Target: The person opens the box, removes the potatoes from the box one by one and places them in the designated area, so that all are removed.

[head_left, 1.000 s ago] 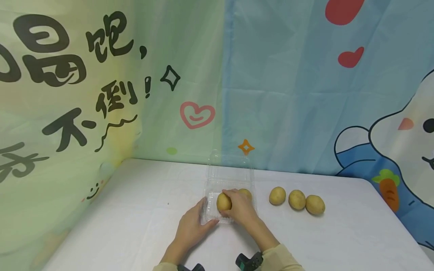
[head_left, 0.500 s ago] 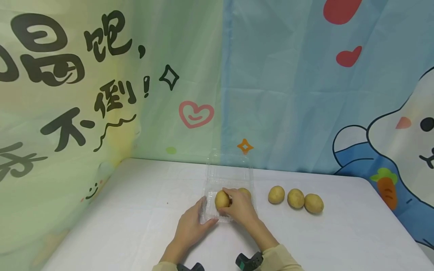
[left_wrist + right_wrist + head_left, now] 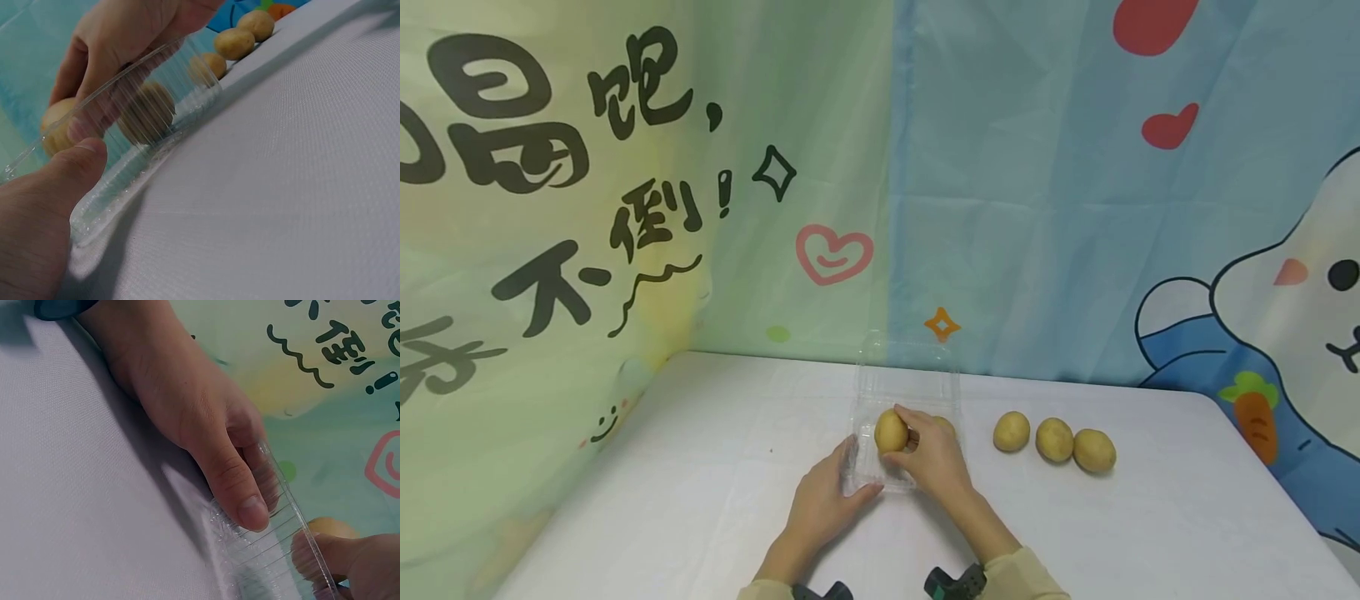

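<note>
In the head view a clear plastic clamshell container (image 3: 863, 421) lies on the white table with its lid (image 3: 910, 382) folded back. My left hand (image 3: 829, 498) grips its near left corner, thumb along the front wall and fingers at the left side. With thumb and fingers my right hand (image 3: 936, 457) pinches a yellow potato (image 3: 890, 432) over the left half of the container. A second potato (image 3: 147, 114) sits inside to the right, seen through the ribbed wall in the left wrist view; in the head view my right hand mostly hides it.
Three more potatoes stand in a row right of the container: a left one (image 3: 1011, 432), a middle one (image 3: 1055, 440) and a right one (image 3: 1095, 451). A printed cloth backdrop (image 3: 1015, 208) hangs behind the table (image 3: 700, 467).
The potato in my right hand has risen slightly and moved a little toward the back of the container. My left hand keeps its hold on the corner.
</note>
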Action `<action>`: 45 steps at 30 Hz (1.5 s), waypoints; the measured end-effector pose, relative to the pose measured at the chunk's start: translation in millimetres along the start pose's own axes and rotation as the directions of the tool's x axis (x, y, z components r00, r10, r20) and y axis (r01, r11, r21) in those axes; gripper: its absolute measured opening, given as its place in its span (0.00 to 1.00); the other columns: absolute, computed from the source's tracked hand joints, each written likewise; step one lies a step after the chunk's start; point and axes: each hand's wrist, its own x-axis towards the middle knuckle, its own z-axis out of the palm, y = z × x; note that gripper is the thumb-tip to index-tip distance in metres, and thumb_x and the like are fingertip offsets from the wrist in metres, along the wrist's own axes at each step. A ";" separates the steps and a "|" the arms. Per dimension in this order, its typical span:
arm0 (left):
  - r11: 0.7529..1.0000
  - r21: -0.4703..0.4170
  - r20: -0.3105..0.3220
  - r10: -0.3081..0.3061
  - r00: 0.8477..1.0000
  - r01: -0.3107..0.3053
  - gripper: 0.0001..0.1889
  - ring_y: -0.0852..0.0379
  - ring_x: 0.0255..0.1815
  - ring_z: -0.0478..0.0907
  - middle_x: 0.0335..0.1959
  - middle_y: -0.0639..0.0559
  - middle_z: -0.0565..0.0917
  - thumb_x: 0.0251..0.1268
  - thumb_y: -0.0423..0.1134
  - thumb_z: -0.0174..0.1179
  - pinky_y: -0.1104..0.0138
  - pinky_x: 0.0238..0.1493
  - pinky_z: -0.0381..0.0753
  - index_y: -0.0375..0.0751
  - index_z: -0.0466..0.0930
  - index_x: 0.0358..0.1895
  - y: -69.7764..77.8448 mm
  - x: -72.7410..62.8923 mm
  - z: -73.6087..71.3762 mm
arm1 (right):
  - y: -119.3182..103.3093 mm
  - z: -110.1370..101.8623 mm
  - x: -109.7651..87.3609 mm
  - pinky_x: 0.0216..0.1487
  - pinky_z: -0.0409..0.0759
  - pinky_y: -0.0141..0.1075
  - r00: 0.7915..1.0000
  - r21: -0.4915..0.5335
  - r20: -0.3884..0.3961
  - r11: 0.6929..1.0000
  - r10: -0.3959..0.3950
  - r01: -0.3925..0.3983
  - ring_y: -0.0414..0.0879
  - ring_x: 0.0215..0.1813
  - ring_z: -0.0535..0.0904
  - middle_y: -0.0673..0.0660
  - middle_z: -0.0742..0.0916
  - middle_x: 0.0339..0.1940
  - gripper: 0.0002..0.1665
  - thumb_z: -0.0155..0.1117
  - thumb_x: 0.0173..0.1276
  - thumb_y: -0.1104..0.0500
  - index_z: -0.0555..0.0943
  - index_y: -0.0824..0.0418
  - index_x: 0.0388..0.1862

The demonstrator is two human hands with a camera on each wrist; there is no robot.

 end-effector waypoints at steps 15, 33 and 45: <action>1.000 0.002 -0.021 0.009 1.000 -0.009 0.44 0.40 0.60 0.76 0.62 0.40 0.76 0.53 0.65 0.61 0.49 0.60 0.75 0.37 0.65 0.67 -0.7 -0.1 1.3 | -3.9 -29.3 -18.3 0.51 0.82 0.32 0.983 0.348 -0.121 0.933 0.139 -0.089 0.48 0.55 0.83 0.53 0.81 0.59 0.44 0.79 0.45 0.61 0.74 0.56 0.64; 1.000 -0.002 -0.010 -0.011 1.000 0.011 0.45 0.40 0.61 0.75 0.62 0.39 0.76 0.54 0.65 0.61 0.49 0.62 0.74 0.37 0.64 0.68 0.0 0.0 1.0 | 29.7 -69.4 -45.9 0.47 0.80 0.22 0.924 0.320 -0.272 0.931 0.268 -0.176 0.51 0.52 0.84 0.58 0.80 0.60 0.45 0.81 0.43 0.58 0.75 0.55 0.64; 1.000 -0.002 -0.019 -0.009 1.000 0.009 0.45 0.41 0.61 0.75 0.62 0.40 0.76 0.53 0.65 0.61 0.50 0.61 0.75 0.38 0.64 0.68 0.4 -0.2 1.5 | 53.9 -73.6 -59.3 0.43 0.78 0.17 0.862 0.336 -0.378 0.918 0.338 -0.212 0.46 0.48 0.83 0.59 0.80 0.60 0.44 0.81 0.42 0.59 0.76 0.58 0.62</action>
